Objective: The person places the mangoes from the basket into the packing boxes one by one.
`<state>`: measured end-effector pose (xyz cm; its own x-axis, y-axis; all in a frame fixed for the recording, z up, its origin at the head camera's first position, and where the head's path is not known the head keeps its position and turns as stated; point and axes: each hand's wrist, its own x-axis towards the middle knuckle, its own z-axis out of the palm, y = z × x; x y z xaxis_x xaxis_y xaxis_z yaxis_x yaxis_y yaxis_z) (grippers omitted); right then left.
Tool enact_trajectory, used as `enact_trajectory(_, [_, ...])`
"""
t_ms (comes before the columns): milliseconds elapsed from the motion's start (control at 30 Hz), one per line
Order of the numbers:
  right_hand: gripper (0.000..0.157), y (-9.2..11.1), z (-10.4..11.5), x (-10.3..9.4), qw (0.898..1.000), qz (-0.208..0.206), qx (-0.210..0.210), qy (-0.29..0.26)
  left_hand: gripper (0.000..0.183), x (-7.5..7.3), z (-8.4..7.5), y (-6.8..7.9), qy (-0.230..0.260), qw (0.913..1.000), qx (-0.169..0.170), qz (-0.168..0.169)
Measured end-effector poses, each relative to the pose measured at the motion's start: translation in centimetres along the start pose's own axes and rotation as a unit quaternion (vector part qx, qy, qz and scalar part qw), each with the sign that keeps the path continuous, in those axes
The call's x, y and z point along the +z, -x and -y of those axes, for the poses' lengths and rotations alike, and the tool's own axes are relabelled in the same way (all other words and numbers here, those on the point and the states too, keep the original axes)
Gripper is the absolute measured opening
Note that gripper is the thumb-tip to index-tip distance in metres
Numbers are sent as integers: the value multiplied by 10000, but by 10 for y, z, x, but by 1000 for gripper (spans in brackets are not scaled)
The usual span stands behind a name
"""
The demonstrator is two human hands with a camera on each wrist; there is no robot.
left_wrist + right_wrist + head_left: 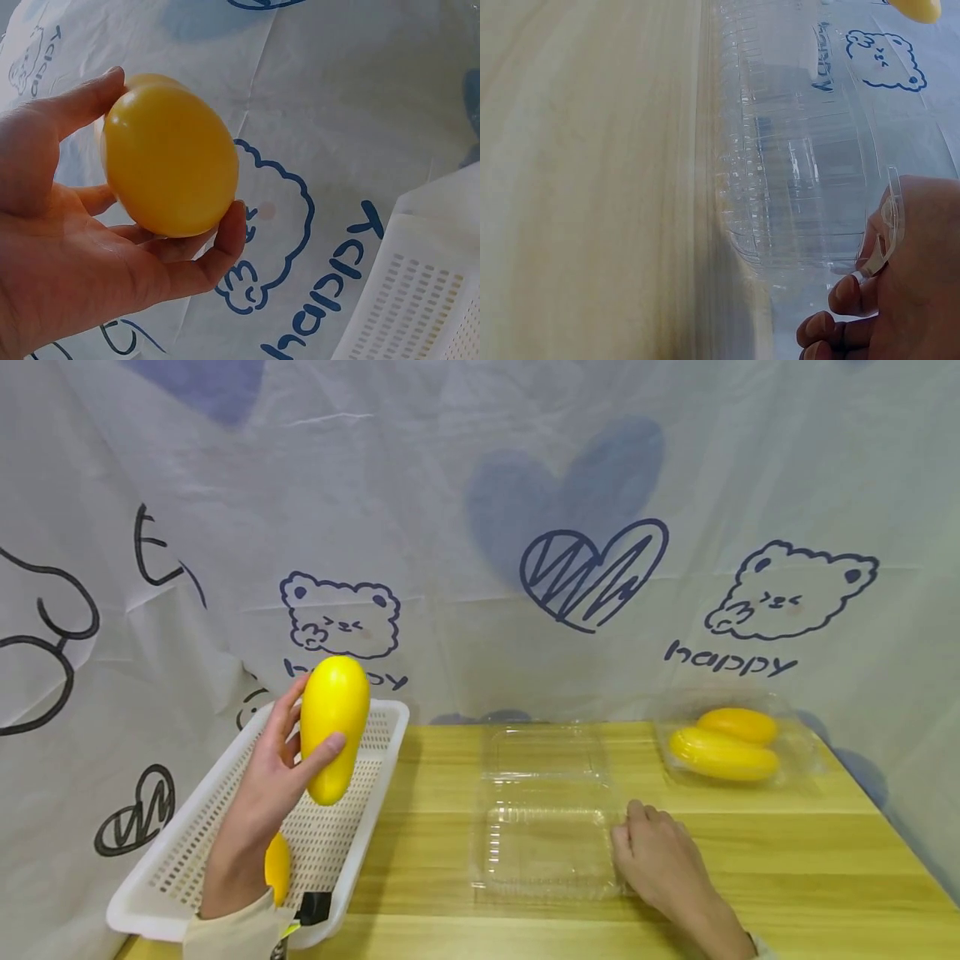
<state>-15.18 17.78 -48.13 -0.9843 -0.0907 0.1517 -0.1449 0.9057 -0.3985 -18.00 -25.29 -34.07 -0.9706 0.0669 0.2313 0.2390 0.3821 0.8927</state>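
Raised above the white basket, a smooth yellow oblong fruit is held upright by my left hand, the thumb across its front and the fingers behind. The left wrist view shows the rounded end of the fruit between thumb and curled fingers. An open clear plastic box, its lid folded back, lies on the table. At its right edge my right hand pinches the rim; in the right wrist view the rim of the box runs between thumb and fingers.
The white perforated basket stands at left, with another yellow-orange fruit partly behind my left wrist and a small black object at its near end. A clear box with two yellow fruits sits back right. A printed cloth hangs behind.
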Motion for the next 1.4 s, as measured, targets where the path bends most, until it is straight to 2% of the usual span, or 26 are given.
enact_trajectory(133, [24,1,0,-1,10000,32,41,-26,83,5,-1,-1,51,10000,-9,38])
enact_trajectory(433, [25,2,-1,0,9999,62,97,-87,81,18,-6,-2,216,9989,155,388])
enact_trajectory(867, [25,2,-1,2,9999,-158,-28,-7,78,31,-6,-4,464,9964,306,634])
enact_trajectory(1233, [28,2,-1,2,9994,-302,-185,29,76,40,-10,-2,428,9957,326,757])
enact_trajectory(1400, [28,2,-1,1,9993,-308,-194,27,69,44,-10,-1,680,9932,351,877])
